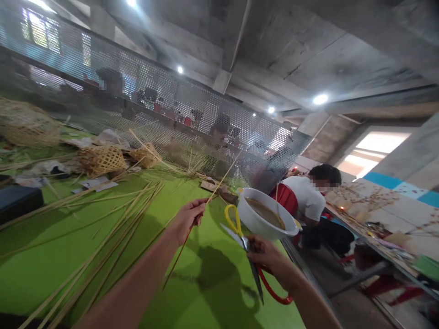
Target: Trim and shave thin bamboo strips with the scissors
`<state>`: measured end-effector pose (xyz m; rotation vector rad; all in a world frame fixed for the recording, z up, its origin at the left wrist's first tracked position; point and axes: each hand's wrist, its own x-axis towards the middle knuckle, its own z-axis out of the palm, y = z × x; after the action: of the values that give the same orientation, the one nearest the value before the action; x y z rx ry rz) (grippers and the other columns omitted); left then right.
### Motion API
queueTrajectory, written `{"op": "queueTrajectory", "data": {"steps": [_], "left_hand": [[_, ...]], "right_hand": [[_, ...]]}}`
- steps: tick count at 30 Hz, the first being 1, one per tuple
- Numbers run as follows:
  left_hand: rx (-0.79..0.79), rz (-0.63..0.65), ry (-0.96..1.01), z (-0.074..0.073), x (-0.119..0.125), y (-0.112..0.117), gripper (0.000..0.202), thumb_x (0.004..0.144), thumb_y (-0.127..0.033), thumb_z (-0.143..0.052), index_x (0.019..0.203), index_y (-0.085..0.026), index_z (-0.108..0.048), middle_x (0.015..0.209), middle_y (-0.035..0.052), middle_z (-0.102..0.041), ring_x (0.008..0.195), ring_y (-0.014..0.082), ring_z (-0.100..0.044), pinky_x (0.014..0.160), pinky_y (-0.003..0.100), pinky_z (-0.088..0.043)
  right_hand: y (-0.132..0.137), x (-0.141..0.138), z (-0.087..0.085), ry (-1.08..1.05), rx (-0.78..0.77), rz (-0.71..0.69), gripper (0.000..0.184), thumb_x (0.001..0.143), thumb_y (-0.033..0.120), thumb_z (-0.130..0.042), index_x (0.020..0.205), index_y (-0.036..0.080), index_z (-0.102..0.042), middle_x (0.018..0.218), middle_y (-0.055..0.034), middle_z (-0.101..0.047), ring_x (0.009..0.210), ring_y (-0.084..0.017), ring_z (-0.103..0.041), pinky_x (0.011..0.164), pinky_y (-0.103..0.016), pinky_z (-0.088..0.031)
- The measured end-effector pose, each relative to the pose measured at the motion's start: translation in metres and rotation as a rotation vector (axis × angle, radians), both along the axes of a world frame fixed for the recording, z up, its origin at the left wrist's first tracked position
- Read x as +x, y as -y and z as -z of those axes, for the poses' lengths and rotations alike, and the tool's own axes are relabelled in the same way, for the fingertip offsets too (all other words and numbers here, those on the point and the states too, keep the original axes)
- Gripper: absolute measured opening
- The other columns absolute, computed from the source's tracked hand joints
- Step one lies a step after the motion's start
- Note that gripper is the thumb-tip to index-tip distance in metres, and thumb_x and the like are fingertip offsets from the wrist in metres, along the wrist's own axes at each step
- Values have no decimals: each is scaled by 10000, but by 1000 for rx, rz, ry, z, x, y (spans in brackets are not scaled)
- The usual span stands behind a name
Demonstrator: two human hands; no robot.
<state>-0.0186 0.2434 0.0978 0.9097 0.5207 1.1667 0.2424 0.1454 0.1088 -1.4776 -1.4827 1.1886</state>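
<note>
My left hand (192, 217) is closed in a pinch round a thin bamboo strip (224, 176). One end of the strip slants up toward the mesh panel; its darker end points down over the green tabletop (185, 297). In my right hand (265, 256) is a pair of scissors (245, 243), gripped around the middle with the blades spread apart. One handle is yellow, the other red. Just beyond that hand stands a white bowl (252, 226) of brown liquid, with a thin stick leaning in it. More bamboo strips (126, 224) lie left of my left arm.
Woven baskets (103, 160) and paper scraps (98, 183) lie along the back left. A dark box (20, 203) sits at the left edge. Behind the table runs a perforated metal panel (188, 114), with people beyond it. Another person (298, 192) bends over at the right.
</note>
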Motion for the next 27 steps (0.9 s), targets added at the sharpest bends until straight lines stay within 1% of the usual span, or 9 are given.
{"op": "queueTrajectory", "data": {"steps": [2, 4, 6, 9, 11, 13, 17, 23, 27], "left_hand": [[11, -5, -6, -1, 0, 1, 409, 702, -276, -706, 1083, -130, -677, 628, -51, -460, 479, 42, -366, 455, 194, -272], [8, -2, -10, -1, 0, 2, 396, 704, -292, -712, 1063, -126, -682, 624, -53, -451, 480, 41, -362, 460, 197, -270], [4, 5, -12, -1, 0, 3, 396, 708, -307, -717, 1057, -123, -683, 626, -55, -442, 480, 40, -353, 462, 198, -270], [14, 22, -11, -1, 0, 4, 401, 711, -291, -716, 1075, -126, -682, 640, -50, -447, 484, 39, -351, 460, 201, -271], [18, 38, 2, -1, 0, 3, 396, 710, -275, -715, 1078, -130, -684, 634, -50, -443, 484, 39, -349, 460, 200, -268], [14, 55, 17, -1, 0, 3, 390, 713, -267, -713, 1078, -131, -686, 614, -56, -428, 475, 36, -335, 457, 199, -260], [-13, 96, 50, -2, 1, 4, 392, 715, -233, -707, 1093, -131, -681, 597, -59, -431, 449, 28, -313, 442, 199, -228], [-36, 177, 84, -1, 3, 6, 400, 747, -213, -698, 1134, -122, -665, 580, -60, -429, 437, 21, -310, 442, 192, -215], [-67, 212, 107, -2, 5, 7, 378, 751, -185, -696, 1120, -109, -671, 561, -65, -421, 419, 13, -289, 437, 193, -199]], "right_hand": [[2, -7, -12, -149, 71, 37, 374, 692, 322, -750, 1007, 202, -589, 867, -1, -577, 793, -157, -539, 679, -252, -444], [2, -17, -19, -321, 136, 69, 411, 691, 322, -766, 1050, 232, -588, 921, -2, -591, 794, -148, -549, 694, -247, -461], [-2, -27, -19, -444, 161, 77, 383, 689, 331, -775, 1018, 236, -604, 839, 13, -591, 700, -120, -540, 646, -220, -461], [-14, -37, -12, -473, 156, 40, 316, 735, 384, -738, 968, 206, -623, 688, 27, -554, 560, -90, -478, 524, -183, -409], [-24, -39, -9, -427, 197, 31, 315, 778, 416, -694, 999, 208, -613, 700, 25, -558, 569, -93, -479, 525, -183, -401], [-35, -37, -11, -321, 291, 53, 322, 802, 448, -661, 1013, 213, -599, 721, 24, -563, 613, -110, -502, 568, -198, -419], [-54, -28, -22, -3, 513, 138, 364, 847, 516, -571, 995, 185, -603, 811, -14, -614, 736, -157, -550, 693, -250, -444], [-61, -31, -30, 562, 720, 298, 286, 903, 459, -479, 907, 195, -591, 765, -15, -626, 709, -168, -541, 660, -245, -380], [-57, -40, -24, 801, 776, 287, 254, 929, 401, -425, 887, 204, -580, 758, -30, -632, 712, -185, -564, 636, -247, -358]]}}
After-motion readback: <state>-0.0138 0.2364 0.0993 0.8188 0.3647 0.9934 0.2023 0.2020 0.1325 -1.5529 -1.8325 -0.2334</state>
